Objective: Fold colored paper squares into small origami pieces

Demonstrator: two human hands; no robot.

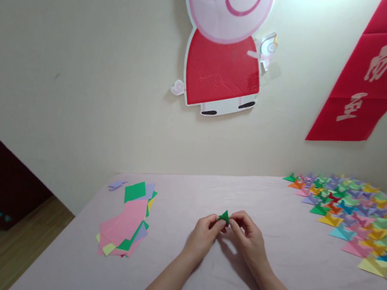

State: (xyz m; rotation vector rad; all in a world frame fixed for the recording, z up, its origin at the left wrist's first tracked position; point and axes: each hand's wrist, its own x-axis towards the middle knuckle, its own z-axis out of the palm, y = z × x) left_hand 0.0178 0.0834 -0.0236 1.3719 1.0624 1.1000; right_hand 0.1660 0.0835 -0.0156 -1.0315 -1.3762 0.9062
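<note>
Above tabletop [268, 274], left hand [203, 233] & right hand [248, 237] meet, fingertips both pinching small green folded paper [224, 216].

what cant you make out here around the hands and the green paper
Head view: lower part of the green folded paper, behind the left hand and right hand; folds too small.
Head view: pile of folded pieces, cut by the right edge.
Head view: lower sheets of the paper stack, under pink ones.
</note>
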